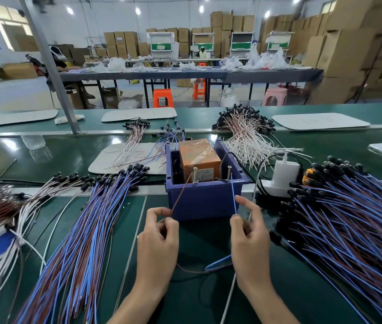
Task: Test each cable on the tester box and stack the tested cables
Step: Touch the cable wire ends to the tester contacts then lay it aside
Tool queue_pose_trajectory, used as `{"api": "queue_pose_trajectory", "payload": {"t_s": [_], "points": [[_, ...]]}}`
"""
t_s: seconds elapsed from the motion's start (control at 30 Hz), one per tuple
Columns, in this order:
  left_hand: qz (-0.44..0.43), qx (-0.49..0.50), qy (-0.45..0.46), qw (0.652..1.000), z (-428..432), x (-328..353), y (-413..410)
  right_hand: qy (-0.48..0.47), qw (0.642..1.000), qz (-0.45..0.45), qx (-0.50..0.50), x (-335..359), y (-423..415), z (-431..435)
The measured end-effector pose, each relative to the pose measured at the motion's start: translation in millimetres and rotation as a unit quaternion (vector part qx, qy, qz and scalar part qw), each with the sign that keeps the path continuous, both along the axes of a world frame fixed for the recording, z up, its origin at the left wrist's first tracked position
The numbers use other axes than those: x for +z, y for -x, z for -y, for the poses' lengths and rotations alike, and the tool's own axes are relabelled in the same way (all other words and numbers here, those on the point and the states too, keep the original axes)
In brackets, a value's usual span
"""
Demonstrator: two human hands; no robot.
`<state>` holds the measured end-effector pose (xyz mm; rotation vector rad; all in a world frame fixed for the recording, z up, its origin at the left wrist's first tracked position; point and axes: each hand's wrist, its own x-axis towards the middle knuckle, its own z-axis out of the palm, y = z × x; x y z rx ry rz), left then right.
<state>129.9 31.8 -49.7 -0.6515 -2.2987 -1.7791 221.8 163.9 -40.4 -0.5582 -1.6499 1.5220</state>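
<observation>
While the brown wire (180, 195) was pinched between thumb and forefinger of the left hand (159, 239), and the blue wire (233, 197) was pinched in the same way by the right hand (249, 235), the two ends were held up to the tester box (204, 202). The other fingers (253, 208) of the right hand were seen loosely spread and held nothing. Both wires belonged to one cable (208, 268), whose slack was looped low on the green surface (162, 288) between the wrists.

The tester box stood just beyond the hands, with an orange block (199, 157) inside it and two screws on its near rim. The brown end seemed to reach the left screw (195, 175) and the blue end the right screw (229, 173), but real contact could not be confirmed.

The testing step was judged to be in hand. To do it well, each bare tip should be pressed firmly on its own screw, both at the same time, and the wires should be gripped close enough to the ends that they do not bend away. The two tips should not be allowed to touch each other.

Many similar cables were spread in a left pile (87, 230) and a right pile (349, 225). Which pile was already tested could not be told.
</observation>
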Motion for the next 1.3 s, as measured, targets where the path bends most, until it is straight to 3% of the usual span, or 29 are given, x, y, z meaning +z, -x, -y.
{"api": "queue_pose_trajectory", "payload": {"t_s": [1.3], "points": [[0.012,0.021,0.016,1.0,-2.2,-2.5,2.9,-0.035,0.999,0.013,-0.011,-2.3,1.3,1.9]]}}
